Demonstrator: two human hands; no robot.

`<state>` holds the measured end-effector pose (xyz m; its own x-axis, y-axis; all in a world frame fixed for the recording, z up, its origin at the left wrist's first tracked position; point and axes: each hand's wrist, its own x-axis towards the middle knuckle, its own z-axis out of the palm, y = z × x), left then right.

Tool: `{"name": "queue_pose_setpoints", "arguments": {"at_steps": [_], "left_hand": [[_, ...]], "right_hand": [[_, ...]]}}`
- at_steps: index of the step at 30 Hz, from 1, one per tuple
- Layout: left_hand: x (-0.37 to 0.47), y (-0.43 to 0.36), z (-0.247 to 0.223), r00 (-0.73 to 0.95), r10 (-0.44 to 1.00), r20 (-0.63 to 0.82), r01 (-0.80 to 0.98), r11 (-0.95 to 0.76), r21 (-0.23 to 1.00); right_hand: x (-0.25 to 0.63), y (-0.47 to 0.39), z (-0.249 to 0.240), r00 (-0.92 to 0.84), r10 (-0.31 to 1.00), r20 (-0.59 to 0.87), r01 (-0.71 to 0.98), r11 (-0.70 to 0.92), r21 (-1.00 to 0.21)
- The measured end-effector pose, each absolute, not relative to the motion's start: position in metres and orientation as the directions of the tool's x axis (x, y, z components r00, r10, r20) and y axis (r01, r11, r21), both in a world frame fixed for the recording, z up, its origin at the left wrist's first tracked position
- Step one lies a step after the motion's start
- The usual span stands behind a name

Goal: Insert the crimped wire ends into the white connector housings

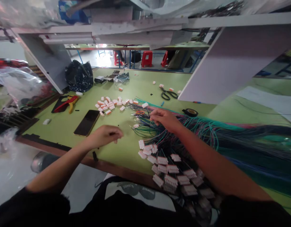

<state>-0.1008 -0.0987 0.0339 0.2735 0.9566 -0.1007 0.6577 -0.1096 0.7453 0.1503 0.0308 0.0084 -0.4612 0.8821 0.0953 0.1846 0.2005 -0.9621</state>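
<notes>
My left hand [106, 136] hovers over the green table, right of a dark phone [86, 123]. Its fingers are curled together, and anything in them is too small to tell. My right hand [166, 119] is above the loose ends of a wire bundle [207, 129], thumb and fingers pinched; what they grip, if anything, is hidden. White connector housings [107, 104] with orange parts lie in a loose pile beyond my left hand. Below my right forearm, several wired white connectors [171, 180] hang together over the table's front edge.
Red-and-yellow pliers [68, 103] lie at the left, black-handled scissors [168, 93] farther back. Black tape [191, 112] sits beside the wires. A dark plastic bag [79, 75] stands by the left shelf panel. A white panel [230, 63] rises at right, under an overhead shelf [242, 20].
</notes>
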Motion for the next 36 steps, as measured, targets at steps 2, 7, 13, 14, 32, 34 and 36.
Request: {"name": "queue_pose_setpoints", "arguments": {"at_steps": [2,7,13,14,32,34,36], "left_hand": [[-0.073,-0.058,0.031,0.238,0.961,-0.143,0.669,-0.056,0.741],[-0.022,0.005,0.016,0.276,0.96,0.049,0.553,-0.2,0.809],[-0.007,0.009,0.011,0.265,0.95,0.164,0.563,-0.29,0.773],[-0.007,0.008,0.011,0.273,0.945,0.179,0.573,-0.309,0.759],[-0.005,0.005,0.004,0.313,0.883,0.351,0.566,-0.47,0.677],[-0.005,0.005,0.003,0.318,0.865,0.389,0.564,-0.502,0.656],[-0.005,0.005,0.001,0.323,0.847,0.421,0.563,-0.53,0.634]], "right_hand": [[0.152,0.028,0.008,-0.445,0.889,0.107,0.213,0.221,-0.952],[0.157,0.02,0.011,-0.339,0.914,0.221,0.305,0.329,-0.894],[0.159,0.015,0.004,-0.258,0.884,0.389,0.467,0.467,-0.751],[0.159,0.014,0.002,-0.252,0.873,0.417,0.497,0.486,-0.719],[0.157,0.009,-0.013,-0.348,0.697,0.627,0.667,0.654,-0.357],[0.157,0.01,-0.014,-0.363,0.637,0.68,0.656,0.693,-0.3],[0.157,0.011,-0.015,-0.376,0.589,0.715,0.649,0.719,-0.25]]}}
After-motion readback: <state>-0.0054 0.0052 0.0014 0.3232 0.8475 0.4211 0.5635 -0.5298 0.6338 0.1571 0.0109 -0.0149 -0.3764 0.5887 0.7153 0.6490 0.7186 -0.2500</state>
